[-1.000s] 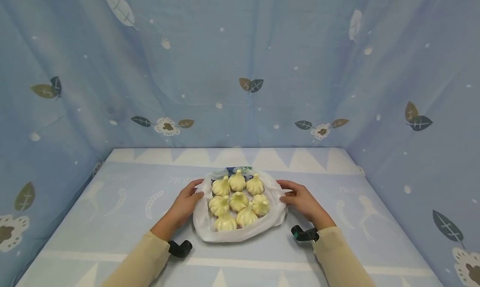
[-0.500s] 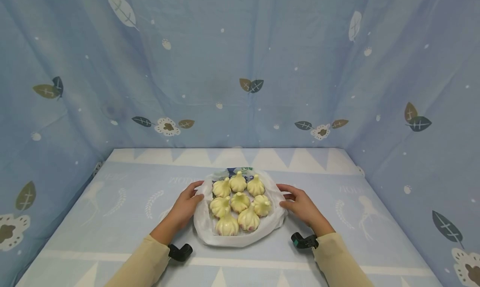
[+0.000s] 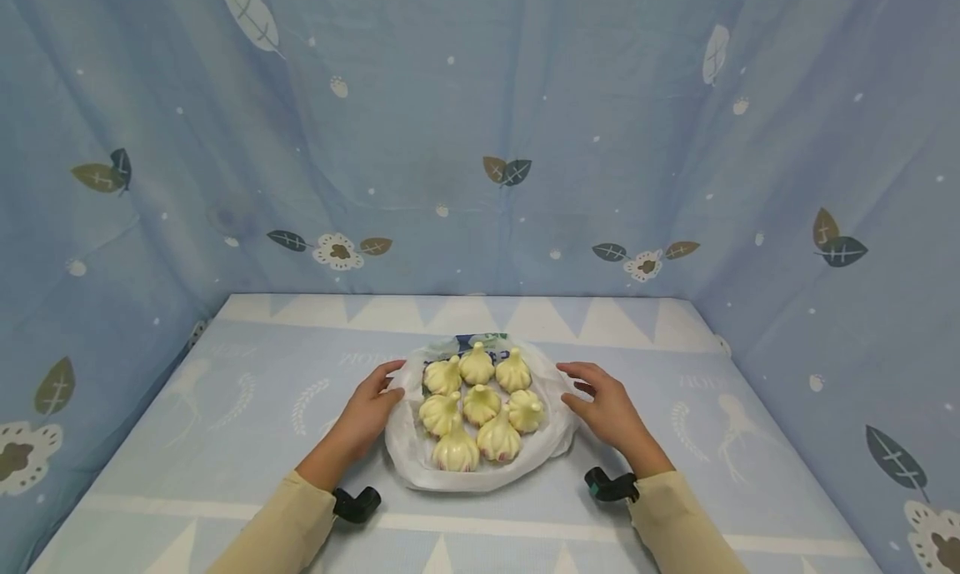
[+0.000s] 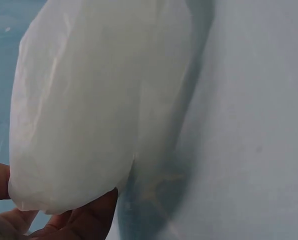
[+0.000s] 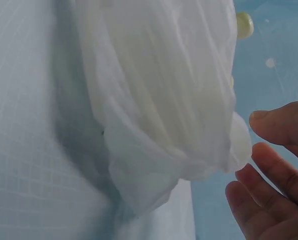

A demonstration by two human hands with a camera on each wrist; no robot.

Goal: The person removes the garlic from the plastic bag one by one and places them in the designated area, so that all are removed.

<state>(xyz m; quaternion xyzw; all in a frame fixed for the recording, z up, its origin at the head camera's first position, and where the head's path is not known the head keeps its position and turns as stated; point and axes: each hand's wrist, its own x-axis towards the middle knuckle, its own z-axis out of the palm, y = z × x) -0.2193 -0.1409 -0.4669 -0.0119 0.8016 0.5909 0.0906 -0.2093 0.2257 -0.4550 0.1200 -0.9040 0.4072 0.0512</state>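
Note:
A white plastic bag (image 3: 480, 479), its rim rolled down, sits near the middle of the table with several garlic bulbs (image 3: 480, 405) upright inside. My left hand (image 3: 369, 407) is at its left side, thumb and fingertips right at the rim. In the left wrist view the bag's pale side (image 4: 79, 125) partly covers those fingers (image 4: 91, 220). On the other side my right hand (image 3: 609, 403) has its fingers spread and gently bent. The right wrist view shows its fingertips just off the bag's crumpled edge (image 5: 179, 150), holding nothing.
Blue curtains (image 3: 420, 124) with a leaf print stand behind and at both sides of the table. A pale blue patterned cloth (image 3: 262, 441) covers the tabletop. Black wrist cameras (image 3: 356, 505) are strapped at both cuffs.
My right hand has eased slightly away from the bag, its fingers spreading. The bag's near rim and the front bulbs sank a little toward me between the first two frames. My left hand has barely moved.

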